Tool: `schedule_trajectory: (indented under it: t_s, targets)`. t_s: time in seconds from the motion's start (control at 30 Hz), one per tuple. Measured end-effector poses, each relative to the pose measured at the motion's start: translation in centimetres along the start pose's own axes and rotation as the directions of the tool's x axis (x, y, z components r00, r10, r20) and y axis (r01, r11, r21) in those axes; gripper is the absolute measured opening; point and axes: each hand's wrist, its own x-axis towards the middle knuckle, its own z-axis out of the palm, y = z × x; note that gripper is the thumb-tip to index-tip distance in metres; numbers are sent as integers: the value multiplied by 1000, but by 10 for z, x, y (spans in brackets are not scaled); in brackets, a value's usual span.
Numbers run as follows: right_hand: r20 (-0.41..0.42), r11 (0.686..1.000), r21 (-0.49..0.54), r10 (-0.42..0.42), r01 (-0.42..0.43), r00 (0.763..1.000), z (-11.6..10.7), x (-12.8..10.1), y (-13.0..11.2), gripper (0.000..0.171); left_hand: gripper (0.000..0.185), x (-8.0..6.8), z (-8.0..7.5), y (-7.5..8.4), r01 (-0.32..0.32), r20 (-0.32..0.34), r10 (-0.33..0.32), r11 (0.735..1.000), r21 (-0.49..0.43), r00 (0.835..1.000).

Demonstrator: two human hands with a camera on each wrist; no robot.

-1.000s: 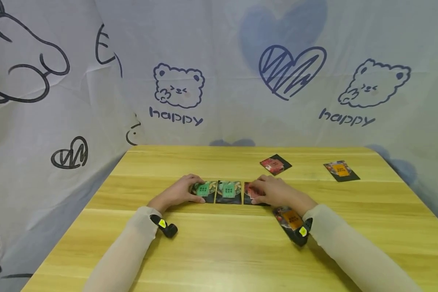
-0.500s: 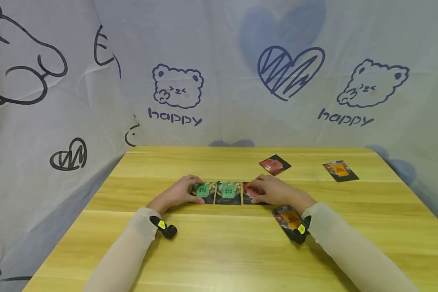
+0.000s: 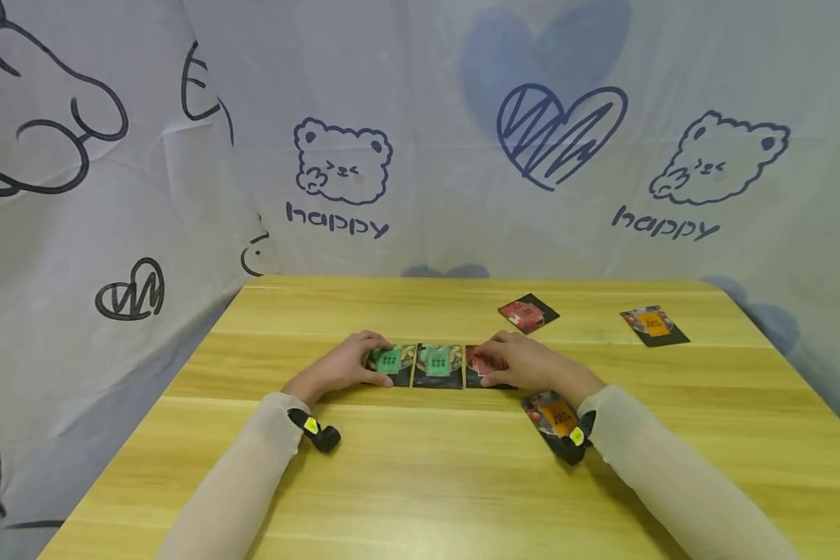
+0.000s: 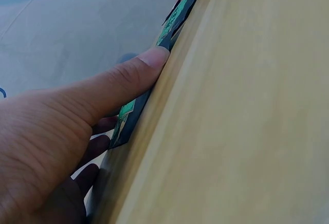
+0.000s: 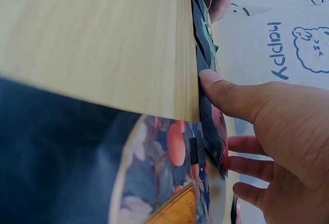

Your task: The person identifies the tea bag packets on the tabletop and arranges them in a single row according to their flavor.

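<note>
Three flat dark sachets lie side by side in a row at mid-table. At the left end is a green-labelled sachet (image 3: 400, 373), which my left hand (image 3: 343, 364) holds with the thumb on its near edge and the fingers at its far side. A second green-labelled sachet (image 3: 439, 365) lies in the middle, untouched by either hand. My right hand (image 3: 535, 365) covers part of the red-labelled sachet (image 3: 477, 376) at the right end. In the right wrist view its thumb presses on that sachet's near edge, the other fingers along the far side.
An orange-labelled sachet (image 3: 549, 416) lies partly under the right wrist's camera. Farther back on the wooden table (image 3: 420, 474) are another red-labelled sachet (image 3: 525, 315) and another orange-labelled one (image 3: 652, 323). Behind the table hangs a printed white cloth (image 3: 441, 225).
Both hands keep their places on the end sachets, and the row stays as it was. Only the head view shifts slightly.
</note>
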Motion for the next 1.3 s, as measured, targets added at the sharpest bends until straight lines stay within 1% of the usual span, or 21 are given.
schedule_trajectory:
  t_s: [0.17,0.33,0.47,0.6,0.77,0.83,1.0,1.17,1.3]
  targets:
    - [15,1000,0,1,-1,1000,-1,0,-1,59,75,0,0,0,9,14,-9,1000,4,1000]
    - [-1,1000,-5,-14,14,1000,-2,1,-1,59,73,2,-3,3,-8,-5,8,1000,3,1000]
    - [9,1000,-11,-4,4,1000,-2,0,0,60,73,4,-3,4,-15,6,15,1000,13,1000]
    - [9,1000,-1,-5,5,1000,-2,-1,-2,59,72,5,-2,3,-20,5,20,999,30,1000]
    - [14,1000,20,-12,11,1000,-3,-1,-5,59,72,3,-2,1,-12,2,12,1000,25,1000]
    - [1,1000,25,-16,16,1000,-5,-1,-5,58,73,3,-3,1,-11,3,11,1000,19,1000]
    - [-74,999,25,-29,31,997,-8,-2,-1,53,73,4,-3,2,-19,2,19,1000,24,1000]
    - [-101,1000,11,5,-4,995,-16,-2,4,50,73,2,-2,2,-12,9,12,1000,24,1000]
    - [-136,1000,0,21,-21,990,-24,2,14,48,73,1,-2,1,-11,3,11,1000,19,1000]
